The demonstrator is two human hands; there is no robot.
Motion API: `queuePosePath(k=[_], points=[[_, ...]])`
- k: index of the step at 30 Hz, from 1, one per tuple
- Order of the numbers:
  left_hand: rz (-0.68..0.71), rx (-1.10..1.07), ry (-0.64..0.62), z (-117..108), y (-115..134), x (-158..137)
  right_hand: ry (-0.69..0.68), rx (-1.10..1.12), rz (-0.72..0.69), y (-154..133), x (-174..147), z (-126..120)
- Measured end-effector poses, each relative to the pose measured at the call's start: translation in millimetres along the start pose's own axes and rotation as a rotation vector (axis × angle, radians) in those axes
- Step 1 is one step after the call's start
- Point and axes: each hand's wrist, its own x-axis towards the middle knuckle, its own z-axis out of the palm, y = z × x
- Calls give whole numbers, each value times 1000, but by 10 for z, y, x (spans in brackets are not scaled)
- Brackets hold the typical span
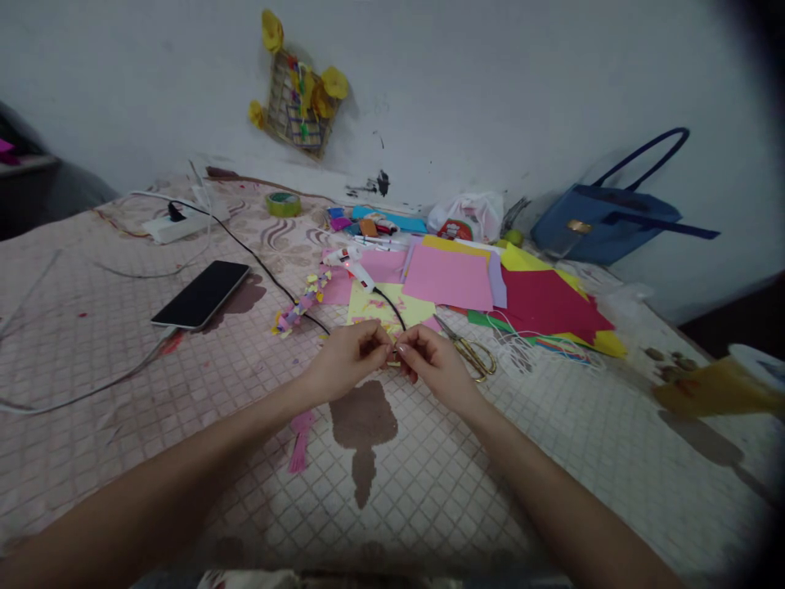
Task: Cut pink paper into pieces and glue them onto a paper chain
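Observation:
My left hand [356, 358] and my right hand [437, 361] meet over the table, fingertips pinched close together. Whatever sits between them is too small to make out. Just beyond lies a yellow sheet [392, 301] with small pink and yellow paper scraps on it. A white glue gun [352, 266] rests behind, a red light lit on its body and its black cord running towards my hands. Gold-handled scissors [472, 353] lie to the right of my right hand. Left of the glue gun is a stick wrapped in purple, pink and yellow paper [302, 304]. A pink paper tassel [299, 442] lies below my left forearm.
A phone [201, 294] on a cable and a white power strip [184, 222] lie left. Green tape [283, 204] is at the back. Pink paper [449, 276], red paper [549, 303] and white string [518, 348] spread right, near a blue bag [604, 221] and a yellow container [717, 384].

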Motion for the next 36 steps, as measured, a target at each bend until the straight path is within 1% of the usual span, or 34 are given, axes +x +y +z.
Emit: queuePosePath(k=[3,5,7,10,12,15,17,22,27,30,32,34,36], points=[[-14,-48,0,-7,-24,11,-12,25,20,16,12,-19],[-34,-39,-3,-42,-39,24,-7,-21,27,34,25,-58],[-68,53,0,-97,-47,38,14,-110,24,58,39,-111],[-69,297,44,-162,-48,54,26,-261,-18,91,50,-170],[-18,407,49,-162,-54,56,-17,-360,-70,98,48,-173],[31,445,-36,-114,-81,45,-105,-517,-147,92,37,-126],[36,463,-71,-87,-107,37,-133,-615,-193,90,26,-83],[4,519,-31,-97,-167,39,-209,-791,-284,118,-1,-27],[-14,548,-11,-110,-178,52,-267,-938,-310,127,-14,-9],[-18,549,-13,-108,-163,55,-277,-973,-312,128,-14,5],[-18,543,-10,-111,-151,55,-272,-958,-313,138,-9,10],[-21,526,-1,-116,-141,57,-243,-905,-308,151,0,11],[-34,483,4,-114,-137,59,-175,-806,-289,159,11,9]])
